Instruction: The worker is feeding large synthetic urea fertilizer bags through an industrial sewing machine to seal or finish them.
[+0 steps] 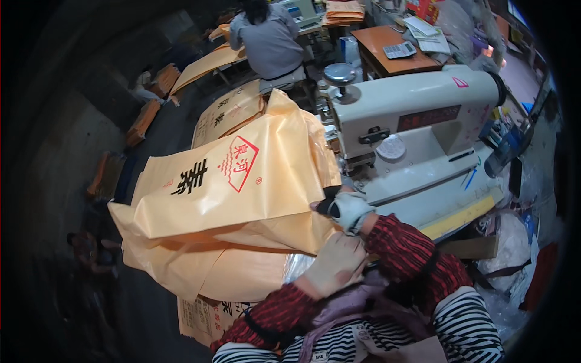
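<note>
A large tan paper sack (266, 163) with red and black print lies creased over a pile of similar sacks. My right hand (348, 210), in a white glove with black fingertips, pinches the sack's near right edge beside the sewing machine. Closer to my body, my left hand (336, 261), in a pale glove, is closed by the sack's lower right corner. Its fingers curl out of sight, so what they hold is hidden. The white sewing machine (417, 115) stands just right of the sack, its needle area close to the sack's edge.
A person (269, 39) in grey sits at the far side by more tan sacks. Behind the machine, a brown table (387, 51) carries a calculator (400, 50) and papers. Plastic wrapping (508, 242) heaps up at the right. Sack bundles (143, 123) lie on the left.
</note>
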